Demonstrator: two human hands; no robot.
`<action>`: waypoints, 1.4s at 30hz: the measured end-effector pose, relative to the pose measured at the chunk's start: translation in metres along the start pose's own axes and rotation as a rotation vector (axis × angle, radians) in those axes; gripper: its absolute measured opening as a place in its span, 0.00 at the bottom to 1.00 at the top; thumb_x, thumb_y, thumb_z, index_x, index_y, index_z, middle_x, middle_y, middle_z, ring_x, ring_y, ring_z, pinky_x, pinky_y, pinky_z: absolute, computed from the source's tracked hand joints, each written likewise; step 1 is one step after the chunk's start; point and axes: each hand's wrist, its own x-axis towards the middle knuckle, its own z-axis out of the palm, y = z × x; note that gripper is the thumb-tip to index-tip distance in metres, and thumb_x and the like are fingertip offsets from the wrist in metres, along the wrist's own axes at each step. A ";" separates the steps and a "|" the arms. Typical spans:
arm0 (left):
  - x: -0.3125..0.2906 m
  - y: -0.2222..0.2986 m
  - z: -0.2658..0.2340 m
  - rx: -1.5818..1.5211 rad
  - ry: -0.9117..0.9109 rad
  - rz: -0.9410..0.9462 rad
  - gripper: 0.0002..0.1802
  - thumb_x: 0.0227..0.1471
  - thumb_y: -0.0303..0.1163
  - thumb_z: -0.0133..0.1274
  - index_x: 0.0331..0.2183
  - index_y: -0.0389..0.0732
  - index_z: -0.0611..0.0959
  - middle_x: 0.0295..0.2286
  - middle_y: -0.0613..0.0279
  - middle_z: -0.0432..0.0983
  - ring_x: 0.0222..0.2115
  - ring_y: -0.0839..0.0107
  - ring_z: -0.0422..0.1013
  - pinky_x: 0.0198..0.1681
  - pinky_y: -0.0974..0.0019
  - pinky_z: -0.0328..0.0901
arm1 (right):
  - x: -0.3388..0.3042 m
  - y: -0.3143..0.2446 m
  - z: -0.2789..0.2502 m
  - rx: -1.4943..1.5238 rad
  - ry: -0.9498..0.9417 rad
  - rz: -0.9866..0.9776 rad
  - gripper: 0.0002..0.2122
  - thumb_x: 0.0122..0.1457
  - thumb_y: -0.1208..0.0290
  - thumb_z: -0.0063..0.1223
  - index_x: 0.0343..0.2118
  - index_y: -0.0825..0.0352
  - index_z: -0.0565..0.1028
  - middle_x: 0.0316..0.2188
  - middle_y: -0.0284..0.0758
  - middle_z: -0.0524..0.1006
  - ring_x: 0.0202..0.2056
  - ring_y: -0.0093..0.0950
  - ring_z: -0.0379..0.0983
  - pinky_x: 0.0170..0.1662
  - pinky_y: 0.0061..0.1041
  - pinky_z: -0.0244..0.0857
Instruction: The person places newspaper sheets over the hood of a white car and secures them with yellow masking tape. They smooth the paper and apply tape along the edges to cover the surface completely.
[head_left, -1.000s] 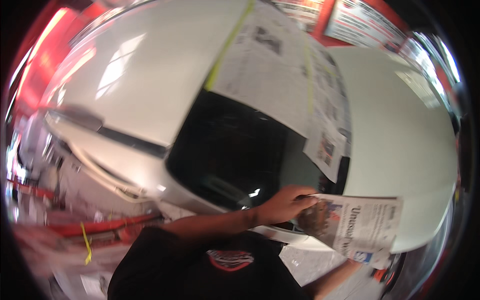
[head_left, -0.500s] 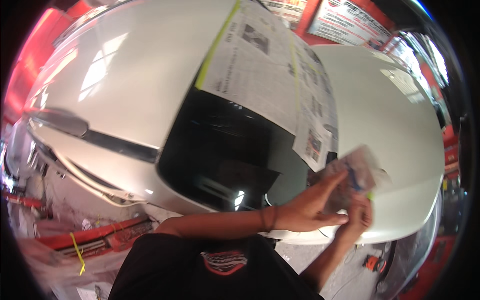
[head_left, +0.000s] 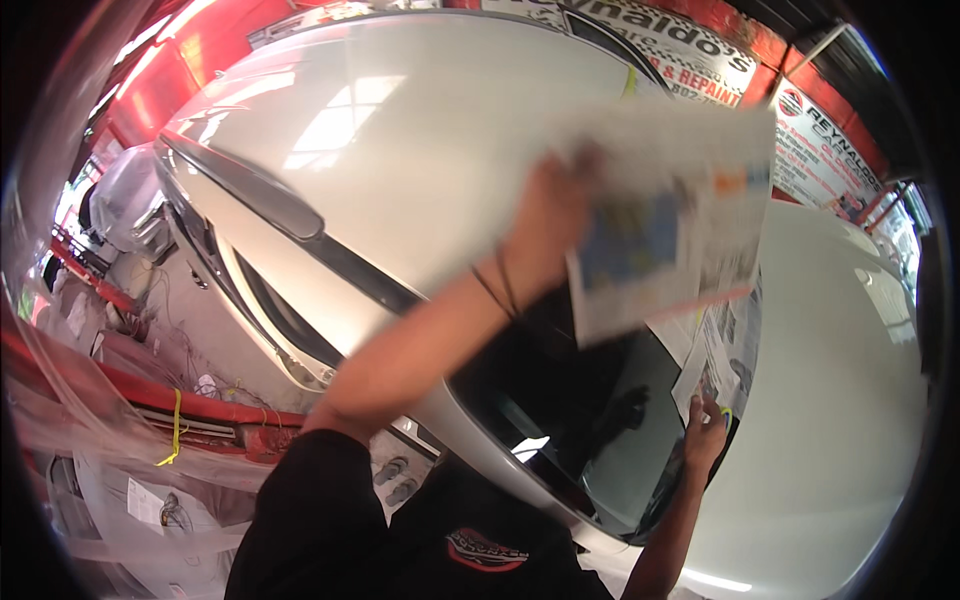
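Note:
My left hand (head_left: 555, 215) is raised over the white car (head_left: 400, 150) and grips a loose newspaper sheet (head_left: 660, 230), which is blurred by motion. Below it lies the dark car window (head_left: 590, 420). More newspaper (head_left: 730, 350) covers the window's right side. My right hand (head_left: 703, 440) touches the lower corner of that newspaper, with a bit of yellow tape (head_left: 725, 412) at its fingertips. Its grip is too small to make out.
A strip of yellow tape (head_left: 630, 82) runs at the window's far end. Clear plastic sheeting (head_left: 60, 430) and a red bar with a yellow tie (head_left: 175, 430) stand at the left. A covered car (head_left: 130, 200) is parked beyond. Red walls with signs (head_left: 820, 150) rise behind.
My left hand has swung up from the window's lower right corner, lifting the loose newspaper sheet over the glass. My right hand has let go of the sheet and dropped to the taped newspaper's corner.

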 end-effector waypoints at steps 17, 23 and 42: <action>0.220 -0.002 -0.615 1.134 1.354 -0.194 0.46 0.58 0.59 0.58 0.64 0.36 0.66 0.56 0.40 0.73 0.58 0.44 0.70 0.60 0.45 0.65 | 0.035 0.089 0.090 0.090 0.373 0.052 0.17 0.67 0.60 0.61 0.44 0.74 0.83 0.37 0.50 0.82 0.39 0.43 0.79 0.45 0.39 0.71; 0.178 -0.002 -0.439 1.352 0.676 0.552 0.35 0.65 0.46 0.59 0.64 0.35 0.74 0.63 0.39 0.69 0.63 0.50 0.67 0.66 0.50 0.63 | 0.022 -0.051 0.007 0.335 0.367 -0.150 0.08 0.66 0.73 0.62 0.42 0.73 0.82 0.39 0.45 0.80 0.39 0.39 0.79 0.42 0.32 0.73; -0.097 -0.050 0.106 0.101 -0.604 -0.325 0.12 0.62 0.28 0.63 0.45 0.32 0.88 0.37 0.61 0.88 0.36 0.77 0.81 0.42 0.69 0.75 | -0.129 -0.070 -0.048 0.539 0.001 -0.482 0.29 0.52 0.64 0.74 0.58 0.65 0.80 0.47 0.42 0.78 0.42 0.36 0.77 0.42 0.33 0.70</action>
